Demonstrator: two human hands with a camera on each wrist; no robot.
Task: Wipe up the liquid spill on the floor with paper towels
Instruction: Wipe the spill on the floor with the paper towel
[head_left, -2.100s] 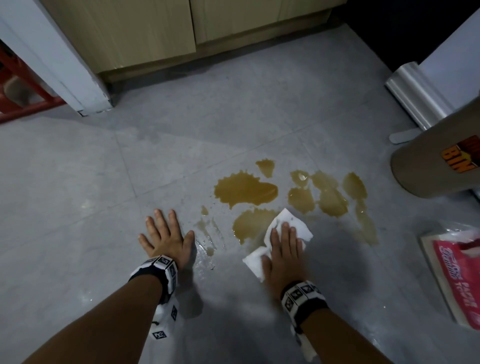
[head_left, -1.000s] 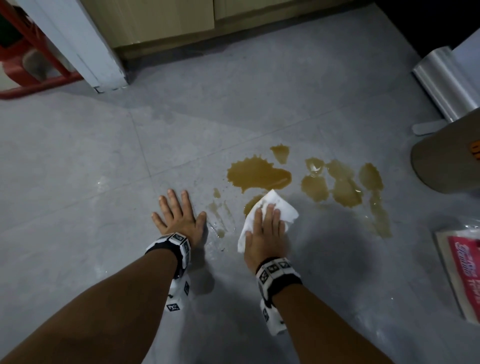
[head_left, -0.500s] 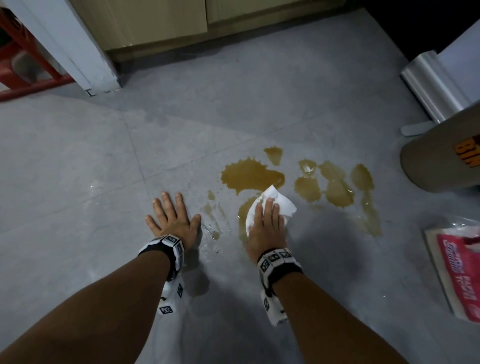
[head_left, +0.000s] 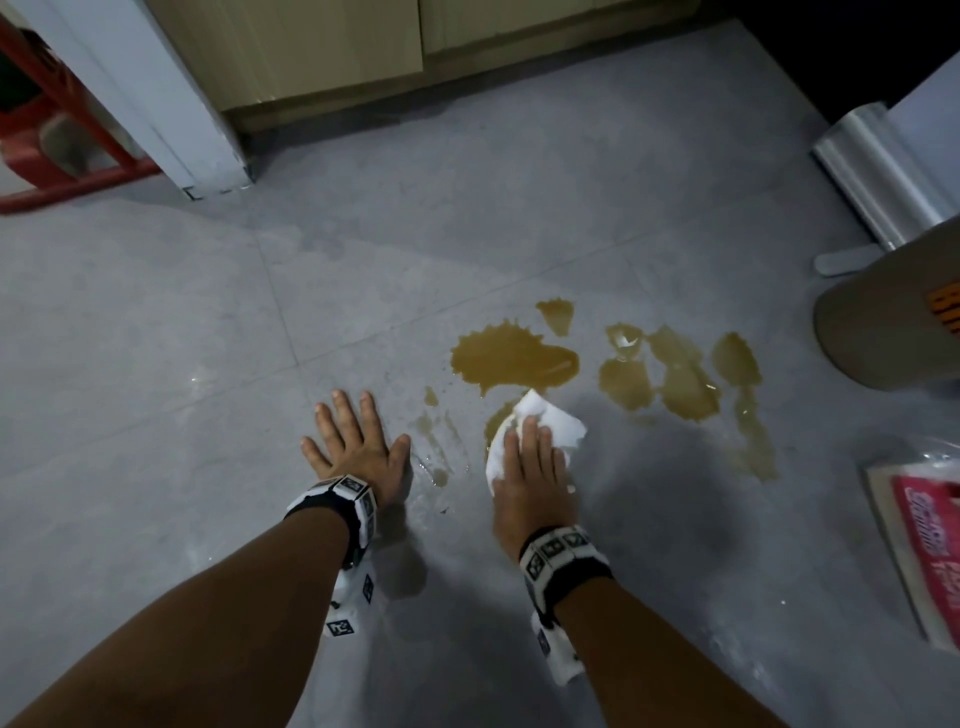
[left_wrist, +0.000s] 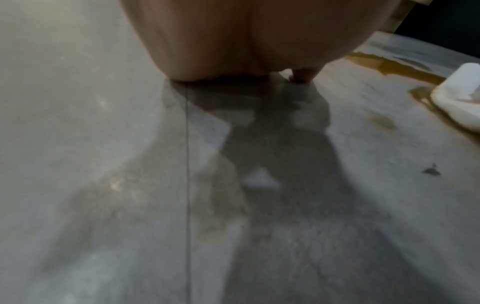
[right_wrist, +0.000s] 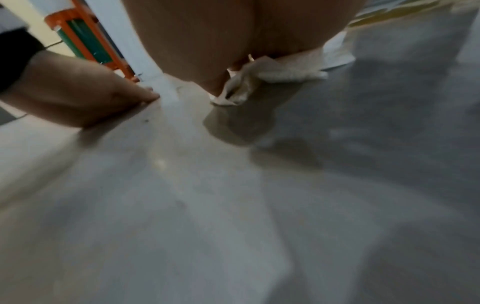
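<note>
A brown liquid spill (head_left: 514, 358) lies in several puddles on the grey tile floor, with more patches (head_left: 680, 379) to the right. My right hand (head_left: 530, 462) presses flat on a white paper towel (head_left: 558, 423) at the near edge of the big puddle, fingers straight. The right wrist view shows the towel (right_wrist: 259, 80) stained brown under the palm. My left hand (head_left: 353, 441) lies flat on dry floor left of the spill, fingers spread. The left wrist view catches the towel (left_wrist: 459, 96) and spill (left_wrist: 389, 65) at right.
A pack of paper towels (head_left: 930, 540) lies on the floor at right. A tan bin (head_left: 893, 322) and a shiny roll (head_left: 883, 176) stand at far right. Wooden cabinets (head_left: 322, 47) and a white post (head_left: 171, 104) are at the back.
My right hand has slid the towel left and forward along the near puddle, which has shrunk. The left hand has stayed planted on the floor.
</note>
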